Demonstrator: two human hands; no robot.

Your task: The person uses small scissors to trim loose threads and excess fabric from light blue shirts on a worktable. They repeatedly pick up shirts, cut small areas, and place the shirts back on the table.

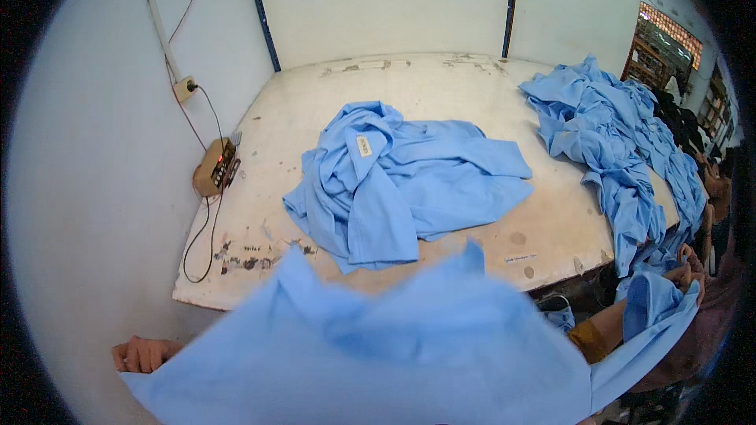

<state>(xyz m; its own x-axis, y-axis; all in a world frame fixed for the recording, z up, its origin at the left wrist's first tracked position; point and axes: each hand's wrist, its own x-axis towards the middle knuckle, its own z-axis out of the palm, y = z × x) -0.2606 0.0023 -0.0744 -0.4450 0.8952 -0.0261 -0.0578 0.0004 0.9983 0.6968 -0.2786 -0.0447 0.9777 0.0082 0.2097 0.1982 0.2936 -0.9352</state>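
Your left hand (144,354) is closed in a pinching grip on the left end of a blue cloth (394,346), low and off the worktop's near-left corner. Your right hand (683,274) is closed on the cloth's other end, raised past the worktop's near-right corner. Between your two hands the cloth hangs spread and a little blurred, a plain light-blue sheet covering the worktop's near edge, its top edge rising in two soft peaks.

Beyond it, the worktop (441,86) is a white, scuffed board with dark stains along its near edge. A crumpled blue shirt (402,181) with a small white label at its collar lies in the middle of it. A pile (614,134) of the same blue garments runs along the right edge and spills over the near-right corner.

Pale walls close the far and left sides. A small tan box (215,167) with a red light sits on the left wall by the worktop's left edge, its cord running up to a socket (185,88).
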